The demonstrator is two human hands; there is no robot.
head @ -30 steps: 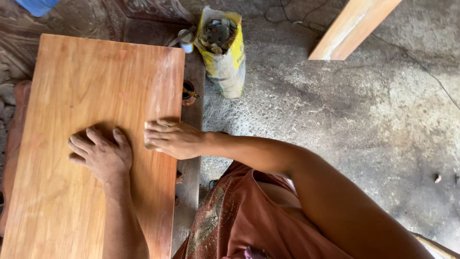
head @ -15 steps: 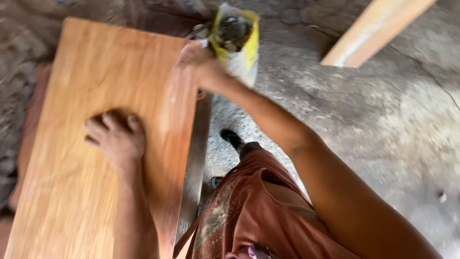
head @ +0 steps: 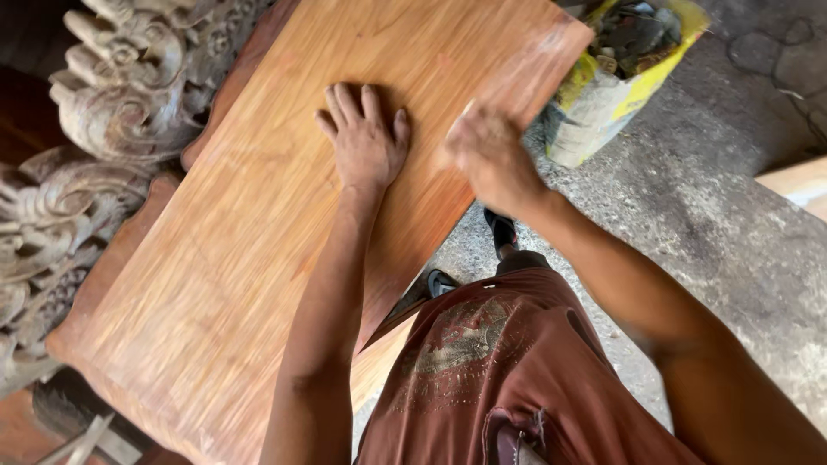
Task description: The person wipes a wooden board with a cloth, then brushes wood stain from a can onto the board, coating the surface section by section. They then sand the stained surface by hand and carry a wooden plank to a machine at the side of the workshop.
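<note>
A large reddish-brown wooden board [head: 241,258] lies slanted across the view. My left hand [head: 366,142] presses flat on its upper part with the fingers spread and nothing in it. My right hand [head: 491,155] is blurred by motion at the board's right edge, just right of my left hand. A pale patch shows by its fingers, and I cannot make out whether it holds anything.
Ornately carved wooden pieces [head: 112,95] stand against the board's left side. A yellow and white sack [head: 616,86] full of odds and ends sits on the concrete floor [head: 715,232] at the upper right. A pale plank end [head: 801,185] shows at the right edge.
The view has swung, so the board now lies slanted. My right hand went up towards the sack and has come back down to the board's right edge. My left hand stays flat on the board.
</note>
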